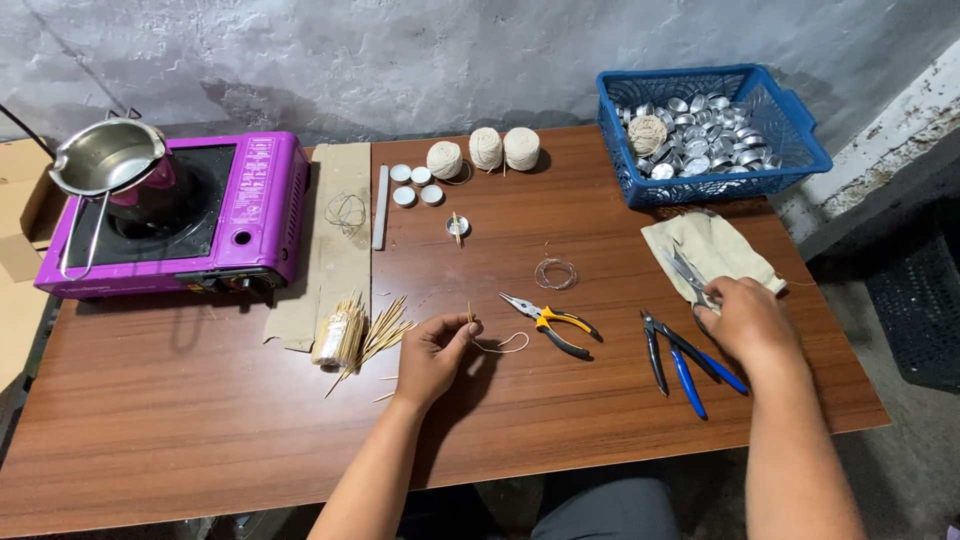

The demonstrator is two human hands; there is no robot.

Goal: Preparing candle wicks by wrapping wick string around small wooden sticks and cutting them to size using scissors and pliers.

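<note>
My left hand (437, 350) rests on the brown wooden table (200, 420) and pinches a short wooden stick with a loop of pale string (505, 345) trailing from it. Next to it lies a bundle of wooden sticks (352, 335). My right hand (745, 320) grips the handles of grey scissors (688, 272) that lie on a cream cloth (715, 250). Yellow-handled pliers (553, 323) sit between my hands. Blue-handled pliers (682, 360) lie just left of my right hand.
A purple portable stove (245, 205) with a steel pouring pot (105, 160) stands at the far left. A blue basket (780, 130) of small metal cups sits at the far right. String balls (487, 148), white discs (415, 183), a wire coil (555, 272) and cardboard (340, 230) occupy the middle.
</note>
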